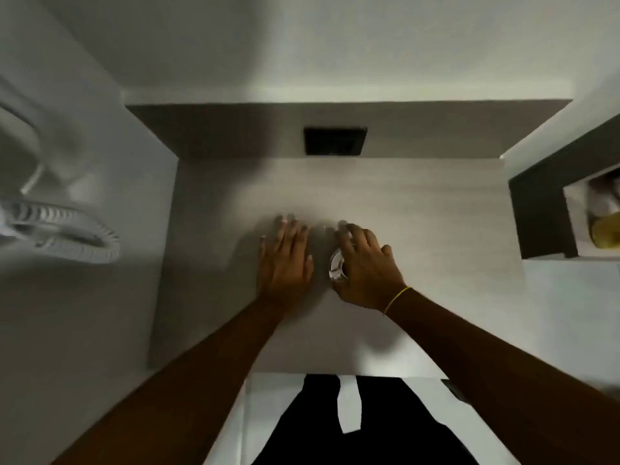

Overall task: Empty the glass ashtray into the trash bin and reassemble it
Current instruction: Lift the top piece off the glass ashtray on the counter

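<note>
The glass ashtray [335, 265] sits on the grey table [419, 229] near its middle; only a bright curved piece of its rim shows. My right hand [364, 263] lies over it, fingers curled around its top and right side. My left hand [285, 256] rests flat on the table just left of the ashtray, fingers spread and holding nothing. The trash bin [536, 213] stands off the table's right side, a dark square frame with a white liner and some yellowish waste inside. The picture is blurred, so the ashtray's parts cannot be told apart.
A black square panel [335, 141] sits on the wall strip behind the table. A white fan [60, 229] stands on the floor to the left. My dark clothing [335, 431] shows below the table's near edge.
</note>
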The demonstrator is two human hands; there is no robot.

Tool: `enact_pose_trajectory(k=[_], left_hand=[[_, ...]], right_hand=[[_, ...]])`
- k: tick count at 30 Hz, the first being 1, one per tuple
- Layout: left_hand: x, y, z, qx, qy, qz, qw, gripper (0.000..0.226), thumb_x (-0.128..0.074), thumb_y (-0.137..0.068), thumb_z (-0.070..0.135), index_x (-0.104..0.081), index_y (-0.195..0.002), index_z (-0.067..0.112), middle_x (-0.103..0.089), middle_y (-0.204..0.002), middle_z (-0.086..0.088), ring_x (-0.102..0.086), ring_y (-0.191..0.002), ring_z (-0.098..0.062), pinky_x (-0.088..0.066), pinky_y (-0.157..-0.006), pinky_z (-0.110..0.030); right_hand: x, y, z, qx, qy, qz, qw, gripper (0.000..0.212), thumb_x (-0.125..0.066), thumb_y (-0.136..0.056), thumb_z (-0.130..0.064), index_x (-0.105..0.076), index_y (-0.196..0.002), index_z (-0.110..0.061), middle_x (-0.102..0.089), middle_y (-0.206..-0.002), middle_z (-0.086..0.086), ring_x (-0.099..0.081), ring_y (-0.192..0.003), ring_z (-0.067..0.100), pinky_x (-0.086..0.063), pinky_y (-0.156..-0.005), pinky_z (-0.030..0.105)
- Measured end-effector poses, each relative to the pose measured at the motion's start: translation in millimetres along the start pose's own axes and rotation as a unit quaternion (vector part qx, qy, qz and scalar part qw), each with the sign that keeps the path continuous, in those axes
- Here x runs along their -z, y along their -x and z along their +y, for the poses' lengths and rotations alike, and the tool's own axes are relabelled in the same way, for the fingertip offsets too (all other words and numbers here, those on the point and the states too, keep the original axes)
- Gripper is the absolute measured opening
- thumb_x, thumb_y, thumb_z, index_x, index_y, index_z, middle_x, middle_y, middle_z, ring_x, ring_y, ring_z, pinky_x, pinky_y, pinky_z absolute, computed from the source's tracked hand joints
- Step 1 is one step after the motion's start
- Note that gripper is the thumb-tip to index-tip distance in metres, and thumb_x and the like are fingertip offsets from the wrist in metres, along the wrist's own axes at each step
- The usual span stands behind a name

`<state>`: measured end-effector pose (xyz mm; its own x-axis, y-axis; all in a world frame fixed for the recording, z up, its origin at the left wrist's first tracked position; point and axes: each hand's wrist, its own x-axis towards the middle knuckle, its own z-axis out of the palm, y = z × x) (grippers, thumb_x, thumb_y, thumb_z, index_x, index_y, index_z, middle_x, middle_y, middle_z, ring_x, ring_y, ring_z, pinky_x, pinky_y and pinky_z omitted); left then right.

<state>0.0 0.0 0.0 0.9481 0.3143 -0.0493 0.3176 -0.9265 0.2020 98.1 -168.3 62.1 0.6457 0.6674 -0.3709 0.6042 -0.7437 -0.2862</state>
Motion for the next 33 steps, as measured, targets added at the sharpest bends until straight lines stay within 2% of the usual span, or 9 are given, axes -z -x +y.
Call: enact_pose_trajectory(k=[2,4,7,13,19,24,30,33], left_hand=[[-16.7,9.2,1.3,0.02,0.028,-0.041,0.999,0.063,-0.038,-0.103,0.037,-0.049,-0.16,0.012,-0.045,-0.171,-0.013,-0.04,-0.161,-0.035,-0.042,-0.119,-0.074],[-31.6,23.1,4.4,0.02,0.017,-0.069,0.997,0.063,-0.036,-0.106,0.039,-0.045,-0.162,0.014,-0.038,-0.175,-0.011,-0.033,-0.164,-0.034,-0.036,-0.123,-0.073],[-40.0,26.7,2.8,0.017,0.012,-0.06,0.998,0.064,-0.035,-0.107,0.043,-0.04,-0.165,0.015,-0.03,-0.179,-0.01,-0.023,-0.168,-0.033,-0.026,-0.129,-0.069],[-45.8,28.0,1.7,0.015,0.015,-0.033,0.999,0.067,-0.035,-0.108,0.043,-0.033,-0.169,0.016,-0.027,-0.18,-0.01,-0.019,-0.169,-0.033,-0.022,-0.131,-0.068],[-47.0,28.3,0.9,0.012,0.005,-0.026,1.0,0.067,-0.035,-0.109,0.043,-0.032,-0.17,0.018,-0.026,-0.181,-0.008,-0.018,-0.17,-0.031,-0.02,-0.132,-0.065],[-47.7,28.4,0.8,0.013,0.013,-0.011,1.0,0.065,-0.036,-0.109,0.043,-0.035,-0.169,0.018,-0.027,-0.18,-0.008,-0.019,-0.169,-0.031,-0.021,-0.132,-0.067],[-49.5,32.1,1.9,0.005,0.01,0.031,0.999,0.061,-0.039,-0.109,0.04,-0.045,-0.164,0.014,-0.035,-0.177,-0.011,-0.027,-0.167,-0.033,-0.027,-0.13,-0.068],[-49.4,33.0,2.1,0.003,0.007,0.047,0.999,0.059,-0.04,-0.109,0.038,-0.047,-0.162,0.014,-0.037,-0.176,-0.011,-0.029,-0.166,-0.033,-0.028,-0.129,-0.066]], right_hand=[[-2.9,-6.3,1.7,-0.012,0.01,-0.012,1.0,0.103,-0.063,-0.068,-0.058,-0.031,-0.158,-0.019,-0.038,-0.162,0.009,-0.045,-0.14,0.036,-0.055,-0.09,0.054],[-10.0,-7.9,4.3,-0.012,0.033,-0.015,0.999,0.102,-0.066,-0.064,-0.057,-0.037,-0.154,-0.018,-0.041,-0.157,0.009,-0.048,-0.136,0.036,-0.055,-0.086,0.052],[-13.7,-14.0,5.4,0.002,0.047,-0.037,0.998,0.102,-0.076,-0.057,-0.056,-0.042,-0.146,-0.019,-0.043,-0.151,0.009,-0.049,-0.133,0.036,-0.056,-0.087,0.05],[-20.0,-10.6,6.6,0.013,0.061,-0.072,0.995,0.107,-0.08,-0.049,-0.044,-0.043,-0.146,-0.022,-0.041,-0.152,0.012,-0.048,-0.131,0.039,-0.057,-0.083,0.049],[-20.7,-0.8,4.9,0.007,0.034,-0.066,0.997,0.109,-0.08,-0.055,-0.038,-0.035,-0.153,-0.024,-0.033,-0.157,0.012,-0.038,-0.142,0.04,-0.058,-0.089,0.053],[-9.5,6.9,6.5,0.002,-0.022,-0.031,0.999,0.104,-0.078,-0.06,-0.035,-0.034,-0.154,-0.024,-0.029,-0.157,0.011,-0.036,-0.144,0.038,-0.059,-0.091,0.056],[9.9,15.1,48.4,-0.054,-0.076,0.029,0.995,0.1,-0.085,-0.062,-0.033,-0.039,-0.149,-0.02,-0.039,-0.138,0.013,-0.053,-0.125,0.041,-0.063,-0.086,0.057],[10.1,18.8,74.7,-0.072,-0.068,0.029,0.995,0.097,-0.083,-0.065,-0.03,-0.04,-0.151,-0.015,-0.042,-0.135,0.017,-0.054,-0.122,0.045,-0.062,-0.087,0.059]])
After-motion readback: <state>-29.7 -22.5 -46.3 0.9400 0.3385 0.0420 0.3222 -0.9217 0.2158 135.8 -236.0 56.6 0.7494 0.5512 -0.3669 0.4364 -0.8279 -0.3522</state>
